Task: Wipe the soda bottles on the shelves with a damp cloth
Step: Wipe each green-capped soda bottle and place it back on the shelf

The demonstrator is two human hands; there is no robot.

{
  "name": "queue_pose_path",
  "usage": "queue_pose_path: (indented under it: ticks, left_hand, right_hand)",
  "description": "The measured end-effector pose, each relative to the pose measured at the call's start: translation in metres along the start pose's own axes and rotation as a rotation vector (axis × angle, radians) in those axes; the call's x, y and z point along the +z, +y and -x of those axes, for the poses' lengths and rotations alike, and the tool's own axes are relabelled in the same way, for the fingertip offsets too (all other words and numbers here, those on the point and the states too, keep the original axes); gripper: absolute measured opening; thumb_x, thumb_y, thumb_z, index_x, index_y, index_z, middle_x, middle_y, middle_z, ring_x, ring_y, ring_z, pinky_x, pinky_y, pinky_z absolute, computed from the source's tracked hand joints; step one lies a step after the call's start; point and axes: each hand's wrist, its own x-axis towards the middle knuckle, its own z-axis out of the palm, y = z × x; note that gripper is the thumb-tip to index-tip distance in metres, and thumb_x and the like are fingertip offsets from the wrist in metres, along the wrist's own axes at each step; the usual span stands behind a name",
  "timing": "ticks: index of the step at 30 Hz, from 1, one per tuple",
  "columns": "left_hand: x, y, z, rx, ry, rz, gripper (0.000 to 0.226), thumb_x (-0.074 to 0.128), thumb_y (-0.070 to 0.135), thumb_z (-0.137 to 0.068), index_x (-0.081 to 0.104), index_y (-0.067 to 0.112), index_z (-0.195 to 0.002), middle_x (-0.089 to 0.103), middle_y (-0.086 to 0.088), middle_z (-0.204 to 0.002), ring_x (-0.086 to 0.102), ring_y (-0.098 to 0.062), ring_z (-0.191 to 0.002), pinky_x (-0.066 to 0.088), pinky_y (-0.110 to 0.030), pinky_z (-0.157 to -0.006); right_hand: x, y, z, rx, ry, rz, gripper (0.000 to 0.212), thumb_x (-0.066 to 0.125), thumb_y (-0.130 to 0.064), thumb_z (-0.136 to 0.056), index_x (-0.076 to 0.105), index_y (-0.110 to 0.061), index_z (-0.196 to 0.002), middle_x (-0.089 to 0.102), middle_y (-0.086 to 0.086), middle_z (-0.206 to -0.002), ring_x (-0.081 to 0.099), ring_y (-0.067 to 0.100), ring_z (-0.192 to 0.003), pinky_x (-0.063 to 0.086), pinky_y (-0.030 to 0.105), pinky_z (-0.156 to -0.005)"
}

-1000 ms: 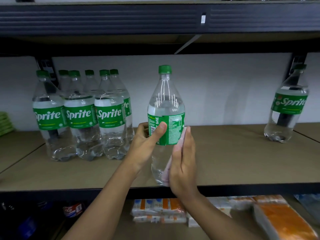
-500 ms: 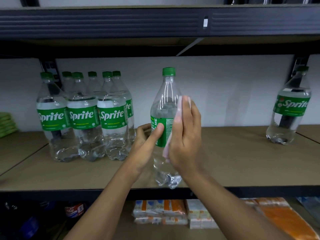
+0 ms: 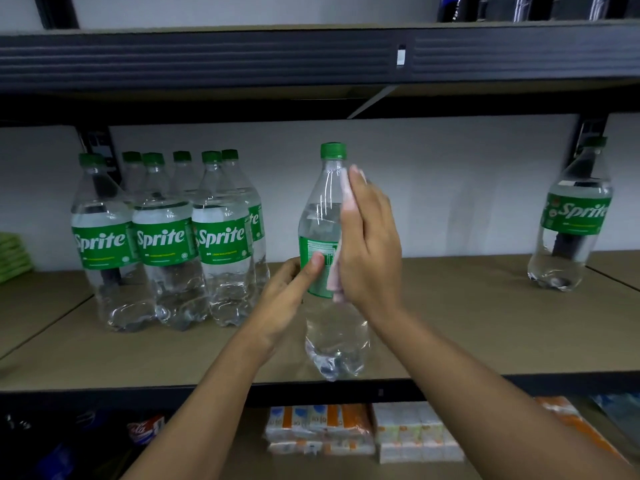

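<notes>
Your left hand [image 3: 289, 292] grips the bottle [image 3: 322, 202] from the left, thumb across its front; your right hand [image 3: 372, 244] presses the cloth [image 3: 334, 271] flat against it, fingers straight, pointing up.

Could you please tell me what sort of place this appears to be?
Probably a shop or stockroom: dark metal shelving, a cluster of identical Sprite bottles, and stacked packaged goods on the shelf below.

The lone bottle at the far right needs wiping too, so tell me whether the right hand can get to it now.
Probably yes. The right hand, pressing the cloth on the held bottle, has only bare shelf between it and the lone bottle; whether the arm stretches that far is unclear.
</notes>
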Motion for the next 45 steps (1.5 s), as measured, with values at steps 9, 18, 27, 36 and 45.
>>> queue_pose_path:
  ticks: [9,18,27,36,45]
  left_hand:
    - [0.006,0.000,0.004,0.049,0.148,-0.092,0.099,0.069,0.095,-0.048,0.057,0.028,-0.120,0.073,0.010,-0.115,0.069,-0.005,-0.109,0.052,-0.039,-0.106]
    - [0.006,-0.004,0.004,0.044,0.138,-0.040,0.094,0.068,0.091,-0.061,0.058,0.023,-0.124,0.072,0.009,-0.116,0.068,-0.005,-0.108,0.049,-0.043,-0.110]
    - [0.008,-0.008,0.002,0.024,0.145,-0.031,0.100,0.067,0.096,-0.056,0.044,0.033,-0.130,0.060,0.007,-0.134,0.058,-0.013,-0.128,0.043,-0.048,-0.114]
    - [0.009,-0.005,0.003,0.021,0.148,-0.051,0.080,0.070,0.084,-0.062,0.061,0.032,-0.123,0.072,0.013,-0.120,0.067,-0.005,-0.115,0.048,-0.040,-0.109]
    - [0.007,0.003,0.000,0.020,0.090,-0.059,0.100,0.055,0.095,-0.070,0.056,0.019,-0.135,0.067,0.005,-0.127,0.063,-0.008,-0.117,0.048,-0.033,-0.101]
  right_hand:
    - [0.012,0.047,0.089,-0.039,-0.016,0.123,0.054,0.022,-0.040,-0.111,0.004,-0.033,-0.161,0.008,-0.007,-0.172,0.008,0.010,-0.158,0.014,0.027,-0.127]
    - [0.005,0.019,0.040,0.025,-0.003,-0.047,0.048,0.025,-0.042,-0.112,0.021,-0.044,-0.159,0.030,-0.013,-0.163,0.041,0.023,-0.147,0.038,0.059,-0.116]
    - [0.011,0.021,0.048,-0.052,0.044,0.042,0.046,0.027,-0.031,-0.113,0.023,-0.032,-0.159,0.026,-0.014,-0.164,0.020,0.004,-0.154,0.020,0.024,-0.125]
    - [0.006,0.037,0.081,0.034,0.012,-0.016,0.049,0.027,-0.036,-0.111,0.015,-0.041,-0.159,0.020,-0.020,-0.165,0.019,0.005,-0.155,0.024,0.044,-0.126]
    - [0.009,0.000,0.005,-0.013,0.020,0.028,0.046,0.034,-0.037,-0.109,0.040,-0.032,-0.155,0.043,-0.012,-0.154,0.042,0.006,-0.141,0.044,0.036,-0.113]
